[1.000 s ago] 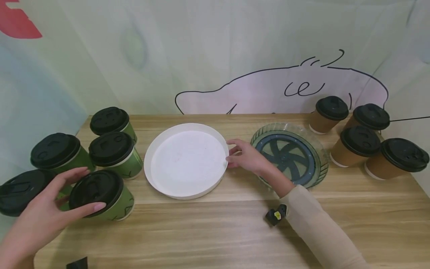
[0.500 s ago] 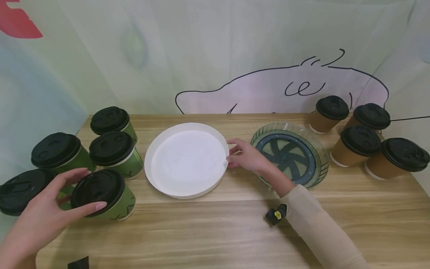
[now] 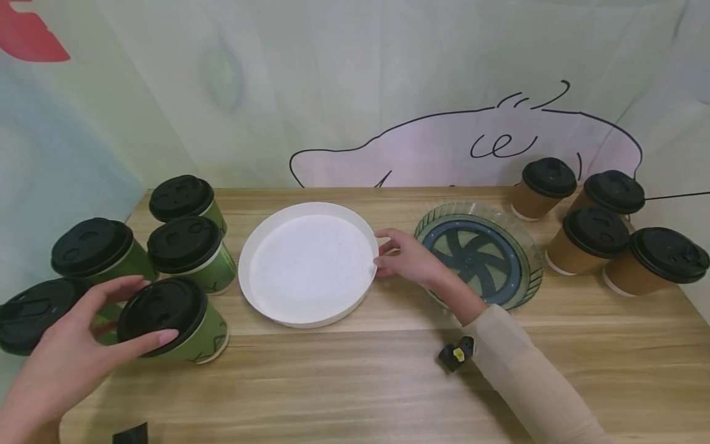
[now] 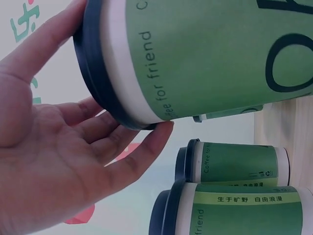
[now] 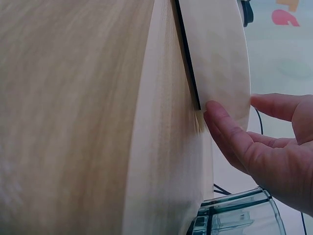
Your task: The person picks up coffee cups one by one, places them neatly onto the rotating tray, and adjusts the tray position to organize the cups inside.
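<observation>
My left hand [image 3: 74,348] grips a green paper coffee cup [image 3: 202,333] by its black lid [image 3: 163,311], thumb on the near side and fingers round the far side. In the left wrist view the cup [image 4: 210,63] shows "friend" lettering, with fingertips at the lid's edge. The cup leans slightly, its base toward the right. My right hand [image 3: 407,259] pinches the right rim of a round white tray [image 3: 310,265]. Seen from the right wrist, thumb and fingers meet the tray's side wall [image 5: 220,63], which stands close over the wooden table [image 5: 88,117].
Several other green lidded cups [image 3: 191,246] crowd the left side, close around my left hand. A clear ribbed dish [image 3: 532,271] with a dark swirl pattern sits under my right forearm. Several brown lidded cups [image 3: 579,246] stand at the right edge. A curtain [image 3: 333,92] hangs behind.
The held green cup has tipped a little, its base shifting slightly right. The left thumb moves very slightly with it. The right hand and the tray stay where they were.
</observation>
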Tool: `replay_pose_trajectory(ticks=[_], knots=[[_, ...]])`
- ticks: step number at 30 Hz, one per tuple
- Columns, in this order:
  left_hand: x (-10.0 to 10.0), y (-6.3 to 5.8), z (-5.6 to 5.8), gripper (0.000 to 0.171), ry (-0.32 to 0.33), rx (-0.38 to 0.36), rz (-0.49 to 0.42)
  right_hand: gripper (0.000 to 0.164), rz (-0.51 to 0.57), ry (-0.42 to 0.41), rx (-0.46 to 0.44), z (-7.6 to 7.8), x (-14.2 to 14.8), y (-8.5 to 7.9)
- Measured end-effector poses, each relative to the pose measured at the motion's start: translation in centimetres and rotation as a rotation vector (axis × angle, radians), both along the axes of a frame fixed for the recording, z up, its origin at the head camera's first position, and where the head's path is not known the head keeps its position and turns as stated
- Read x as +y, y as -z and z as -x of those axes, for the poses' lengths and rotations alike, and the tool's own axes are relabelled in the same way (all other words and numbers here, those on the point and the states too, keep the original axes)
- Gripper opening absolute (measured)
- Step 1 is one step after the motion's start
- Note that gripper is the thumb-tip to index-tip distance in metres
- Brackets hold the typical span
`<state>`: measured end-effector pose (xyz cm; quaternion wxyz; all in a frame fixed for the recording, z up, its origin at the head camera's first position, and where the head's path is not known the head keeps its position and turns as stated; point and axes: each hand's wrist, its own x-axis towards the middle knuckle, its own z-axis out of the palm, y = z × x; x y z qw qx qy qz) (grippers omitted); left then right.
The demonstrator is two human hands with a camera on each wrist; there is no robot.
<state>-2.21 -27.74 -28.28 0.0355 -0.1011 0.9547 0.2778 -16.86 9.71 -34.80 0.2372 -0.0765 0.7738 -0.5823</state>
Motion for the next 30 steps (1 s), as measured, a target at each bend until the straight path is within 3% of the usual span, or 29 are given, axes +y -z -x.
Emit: replay_pose_trajectory(ticks=[10, 21, 30], knots=[[0.7, -0.5, -0.3, 0.097, 0.008, 0.053, -0.006, 0.054, 0.021, -0.001, -0.005, 0.0, 0.0, 0.0], [1.1, -0.8, -0.3, 0.097, -0.014, 0.062, 0.020, 0.053, 0.013, -0.008, 0.011, 0.0, 0.0, 0.1], [1.5, -1.4, 0.1, 0.094, 0.022, 0.098, 0.022, 0.052, 0.001, -0.010, 0.013, 0.1, 0.1, 0.2]])
